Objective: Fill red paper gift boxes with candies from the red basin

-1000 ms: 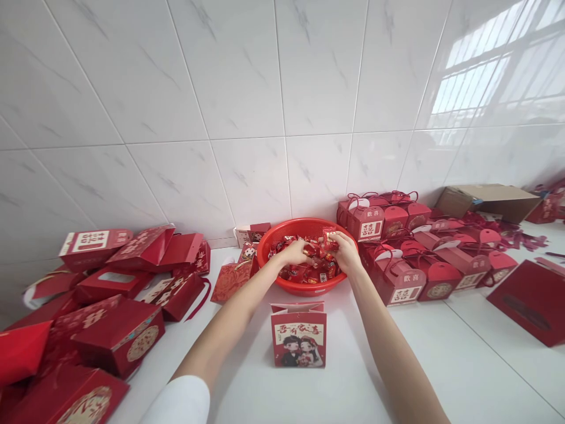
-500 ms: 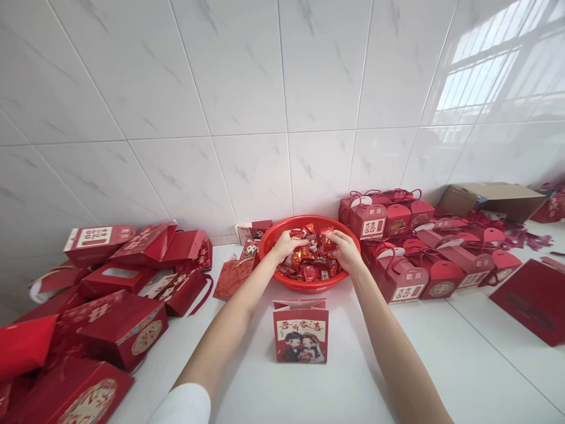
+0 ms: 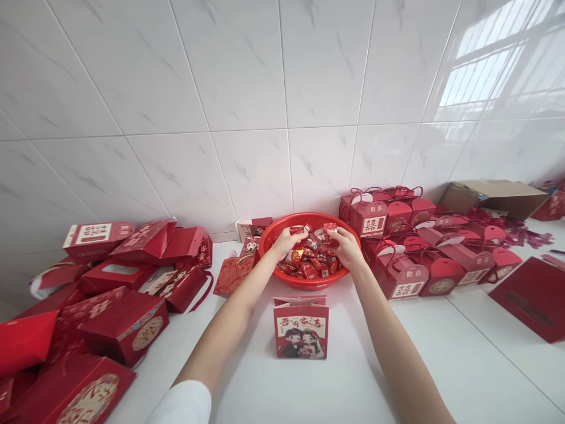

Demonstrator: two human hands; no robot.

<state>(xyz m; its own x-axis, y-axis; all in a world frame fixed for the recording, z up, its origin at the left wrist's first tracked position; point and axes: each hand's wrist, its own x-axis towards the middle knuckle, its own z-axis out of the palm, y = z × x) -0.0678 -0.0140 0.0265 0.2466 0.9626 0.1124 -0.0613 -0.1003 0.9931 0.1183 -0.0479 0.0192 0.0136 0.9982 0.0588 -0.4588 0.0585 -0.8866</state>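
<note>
A red plastic basket [image 3: 309, 285] holds many red wrapped candies [image 3: 310, 268]. At the basket's left side, my left hand [image 3: 286, 242] pinches a red candy packet [image 3: 300, 229] between thumb and fingers. My right hand [image 3: 346, 247], over the right side, grips another red packet [image 3: 329, 231] at its fingertips. In front of the basket, between my forearms, a red box [image 3: 301, 330] with a cartoon couple stands upright with its top open.
Red boxes [image 3: 123, 327] lie piled at the left. Red handled gift boxes [image 3: 401, 274] stand in rows at the right, near a cardboard box [image 3: 494, 197] and a dark red box [image 3: 532, 297]. A tiled wall [image 3: 247, 176] rises behind.
Both hands have shifted slightly within the basket, and the red packets at the fingertips now show more clearly above the other candies.
</note>
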